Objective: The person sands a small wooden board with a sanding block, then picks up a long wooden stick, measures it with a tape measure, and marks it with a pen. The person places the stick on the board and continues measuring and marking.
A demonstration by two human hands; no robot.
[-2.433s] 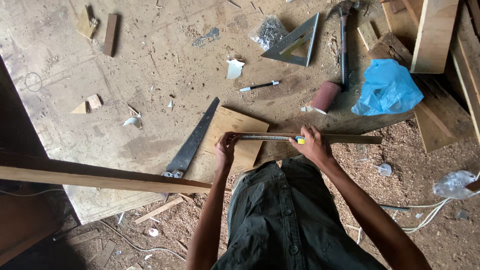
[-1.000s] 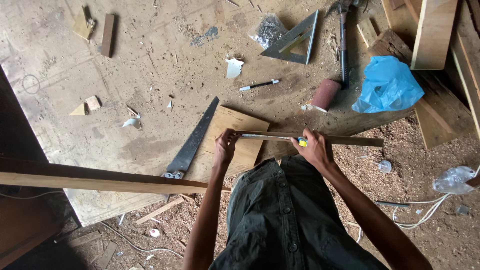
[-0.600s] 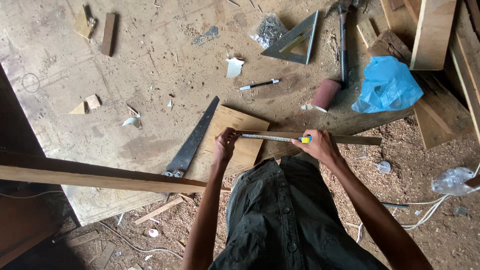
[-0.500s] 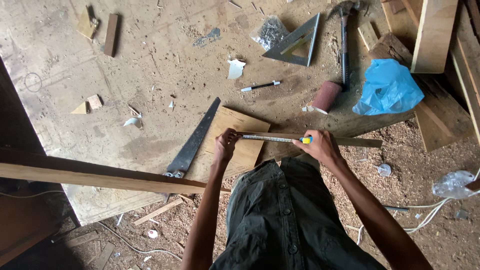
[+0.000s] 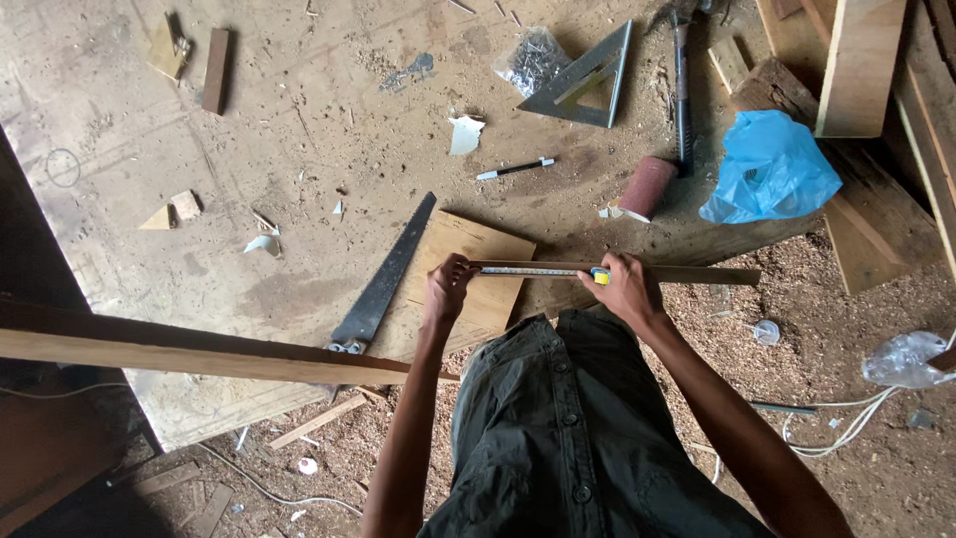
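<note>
Stretching a tape measure (image 5: 538, 270) along a thin wooden strip (image 5: 677, 273) at the bench's near edge, we pinch the tape's end with our left hand (image 5: 448, 286) while our right hand (image 5: 625, 289) grips its yellow case; the strip looks light, stiff, best held at both ends.

Both arms reach forward, left hand (image 5: 447, 287) and right hand (image 5: 624, 289) gripping.
</note>
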